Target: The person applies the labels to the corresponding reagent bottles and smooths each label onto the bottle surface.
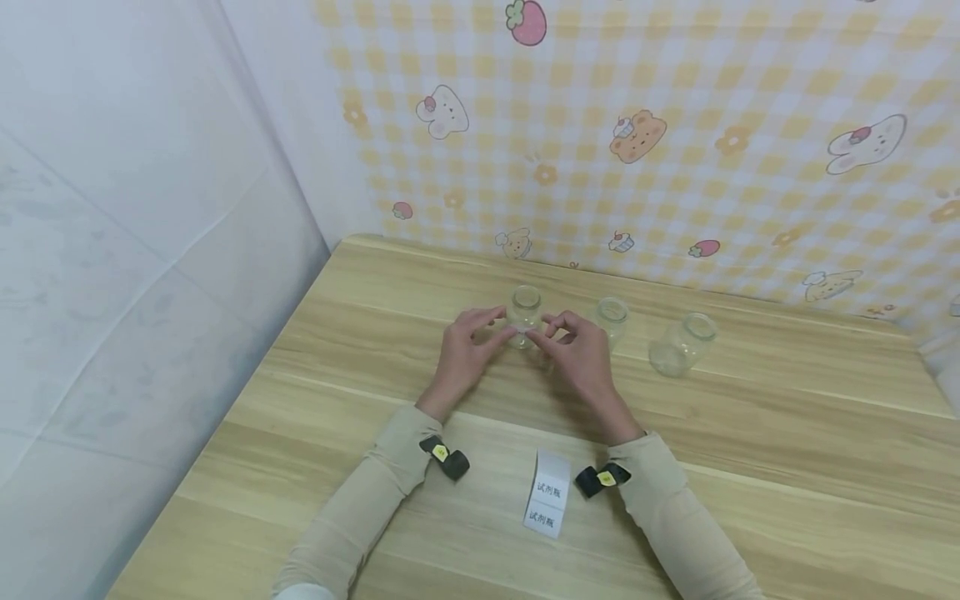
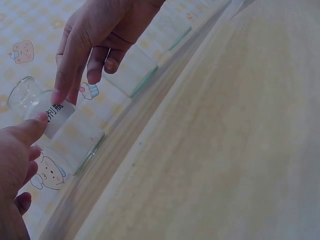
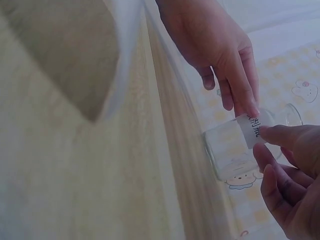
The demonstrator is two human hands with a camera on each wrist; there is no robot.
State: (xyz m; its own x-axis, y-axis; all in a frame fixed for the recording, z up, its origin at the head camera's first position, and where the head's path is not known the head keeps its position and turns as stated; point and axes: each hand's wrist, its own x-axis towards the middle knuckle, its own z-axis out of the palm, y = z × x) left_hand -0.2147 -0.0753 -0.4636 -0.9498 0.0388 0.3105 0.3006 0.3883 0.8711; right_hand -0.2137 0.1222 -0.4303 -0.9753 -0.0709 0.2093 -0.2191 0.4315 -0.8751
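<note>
The left hand, coming from the top, and the right hand, at lower right, each had a digit on a white label with dark printed characters against a clear glass jar. Yellow-checked cloth showed behind; the wood-grained worktop spread leftward.

A wood-grained table spreads from 4 to 8 o'clock under soft light. From 12 to 2, a yellow-checked cloth shows bears, rabbits, strawberries and flowers; a pale wall stands at 9.
</note>
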